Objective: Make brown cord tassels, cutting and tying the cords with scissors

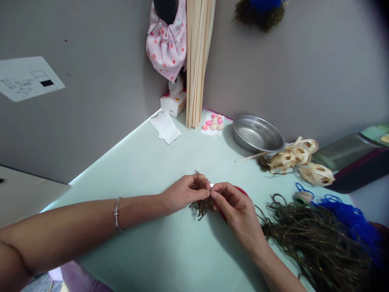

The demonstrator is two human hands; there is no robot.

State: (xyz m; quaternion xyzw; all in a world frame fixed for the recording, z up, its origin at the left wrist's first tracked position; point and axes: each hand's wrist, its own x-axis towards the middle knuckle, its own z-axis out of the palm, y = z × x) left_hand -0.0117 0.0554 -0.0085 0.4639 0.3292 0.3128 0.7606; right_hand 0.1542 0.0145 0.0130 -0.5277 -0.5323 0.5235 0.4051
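1. Between the two hands, just above the table (pixel 146 170), sits the cord tuft (pixel 201 207), a short bunch of brown-gold strands that splay out above and below the fingers.
2. The left hand (pixel 182 194) is closed round the middle of the cord tuft, thumb and fingers pinching it. A bracelet (pixel 117 213) sits on that wrist.
3. The right hand (pixel 237 207) meets it from the other side, with its fingertips closed on the same spot. A small white speck (pixel 212 185) shows at the pinch; what it is I cannot tell.
4. Under the right hand lies a red object (pixel 240 189), mostly hidden.
5. The step in hand looks like gathering or binding the strands at their middle. Judged from this, any further handling calls for a steady left-hand pinch, since the loose strands would spread if it slackened.
6. Right of the right hand lies a heap of olive-gold cord (pixel 316 239), with blue cord (pixel 349 215) and a small spool (pixel 302 197) beyond it.
7. Beyond the hands stand a metal bowl (pixel 258 134), woven leaf balls (pixel 299 158) beside it, a packet of pink and cream pieces (pixel 213 123) and a sheaf of pale strips (pixel 197 61) leaning in the corner.
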